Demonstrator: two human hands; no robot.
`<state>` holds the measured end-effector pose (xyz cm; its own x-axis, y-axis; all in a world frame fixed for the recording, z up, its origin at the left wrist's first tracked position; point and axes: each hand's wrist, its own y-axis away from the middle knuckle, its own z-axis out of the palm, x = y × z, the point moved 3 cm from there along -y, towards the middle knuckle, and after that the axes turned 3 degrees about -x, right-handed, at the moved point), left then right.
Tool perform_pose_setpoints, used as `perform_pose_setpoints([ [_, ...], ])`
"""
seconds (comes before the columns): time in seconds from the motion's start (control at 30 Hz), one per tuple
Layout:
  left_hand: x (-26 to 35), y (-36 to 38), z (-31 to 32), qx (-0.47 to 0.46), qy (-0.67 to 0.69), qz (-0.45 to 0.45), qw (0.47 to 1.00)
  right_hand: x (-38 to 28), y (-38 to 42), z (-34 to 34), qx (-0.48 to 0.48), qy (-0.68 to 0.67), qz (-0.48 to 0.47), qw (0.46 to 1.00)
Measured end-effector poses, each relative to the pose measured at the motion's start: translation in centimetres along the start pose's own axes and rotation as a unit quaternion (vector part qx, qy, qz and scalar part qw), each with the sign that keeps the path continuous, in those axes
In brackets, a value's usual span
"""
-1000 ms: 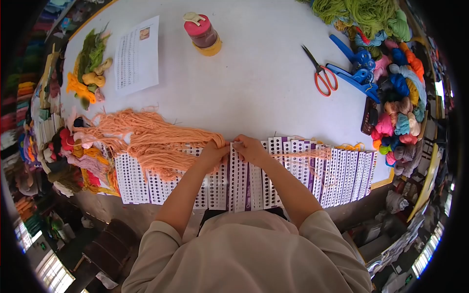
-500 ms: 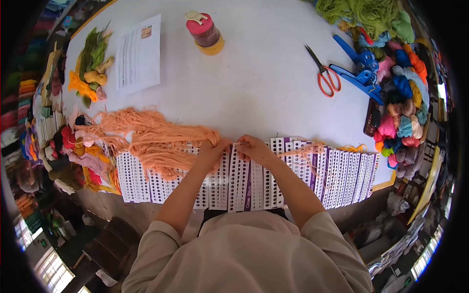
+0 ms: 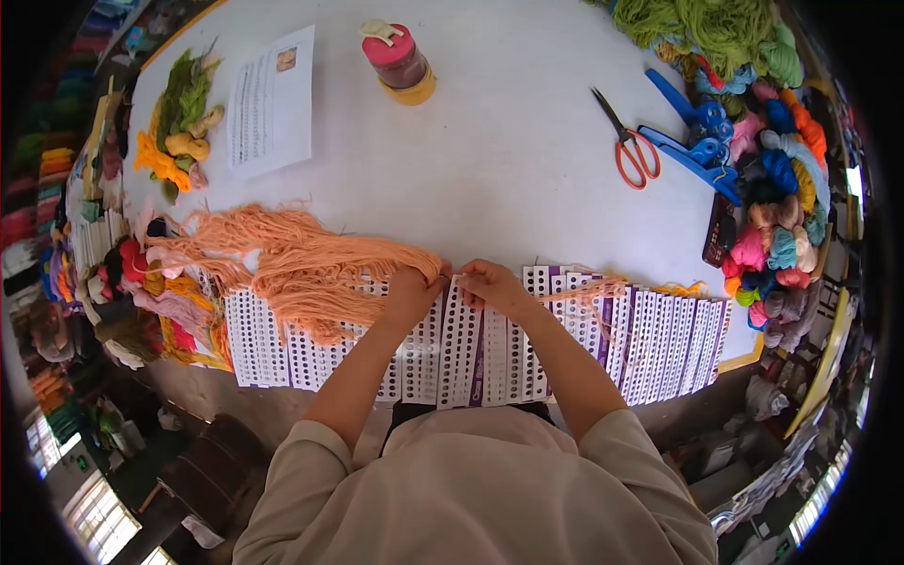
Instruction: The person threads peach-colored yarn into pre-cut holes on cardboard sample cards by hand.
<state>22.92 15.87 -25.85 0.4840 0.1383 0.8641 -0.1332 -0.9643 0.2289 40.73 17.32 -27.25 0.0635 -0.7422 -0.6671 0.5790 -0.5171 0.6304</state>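
A large bundle of peach embroidery thread (image 3: 311, 268) lies across the left part of a row of white punched cards (image 3: 461, 344). My left hand (image 3: 412, 292) is closed around the bundle's right end, at the cards' top edge. Close beside it, my right hand (image 3: 492, 287) is pinched at the top of a card; what its fingertips hold, if anything, is too small to make out. To the right of that hand, a few loose peach strands (image 3: 589, 290) trail over more cards, several of which have purple strips.
Red-handled scissors (image 3: 633, 155), blue clamp-like tools (image 3: 692, 141) and a dark phone-like device (image 3: 718, 231) lie at right beside piled coloured skeins (image 3: 777, 179). A pink-lidded jar (image 3: 395, 61), printed sheet (image 3: 273, 104) and green and yellow skeins (image 3: 179, 122) sit farther back.
My left hand has shifted slightly right, drawing the end of the peach thread bundle closer to my right hand. My right hand stays nearly in place, still pinched.
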Motion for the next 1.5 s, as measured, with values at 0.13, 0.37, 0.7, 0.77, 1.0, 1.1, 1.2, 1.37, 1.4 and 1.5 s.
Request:
perform_pose_setpoints([
  [0.13,-1.3,1.0,-0.7,-0.026,-0.117,-0.032,0.992,-0.1,-0.1,0.0,-0.004,-0.004,0.009,1.000],
  [0.37,2.4,3.2,-2.3,-0.121,0.502,-0.369,0.772,0.9,-1.1,0.1,-0.001,0.040,0.016,0.999],
  [0.7,-1.8,2.9,0.7,-0.113,-0.224,-0.072,0.965,0.1,-0.6,0.5,0.022,0.091,0.019,0.995],
  [0.77,1.3,2.8,-4.7,-0.080,-0.093,-0.308,0.943,-0.2,-0.5,0.9,0.044,0.086,0.035,0.995],
  [1.0,0.6,5.4,-25.2,0.178,0.522,-0.254,0.794,-0.4,-0.5,1.0,0.080,0.087,0.053,0.992],
  [1.1,2.4,5.9,-28.7,0.301,0.455,-0.107,0.831,-0.1,-0.6,1.1,0.084,0.091,0.058,0.991],
  [1.2,6.9,8.2,-27.5,0.319,0.158,-0.188,0.915,0.5,-0.9,1.0,0.087,0.097,0.054,0.990],
  [1.37,11.6,10.6,-17.5,0.075,0.396,-0.124,0.907,-1.1,0.8,3.3,0.128,0.323,-0.010,0.938],
  [1.4,12.7,10.6,-15.7,0.069,0.408,-0.115,0.903,-1.8,1.6,4.3,0.149,0.383,-0.042,0.910],
  [1.5,15.7,10.7,-12.0,0.045,0.562,-0.068,0.823,-4.8,4.8,9.1,0.164,0.233,-0.188,0.940],
])
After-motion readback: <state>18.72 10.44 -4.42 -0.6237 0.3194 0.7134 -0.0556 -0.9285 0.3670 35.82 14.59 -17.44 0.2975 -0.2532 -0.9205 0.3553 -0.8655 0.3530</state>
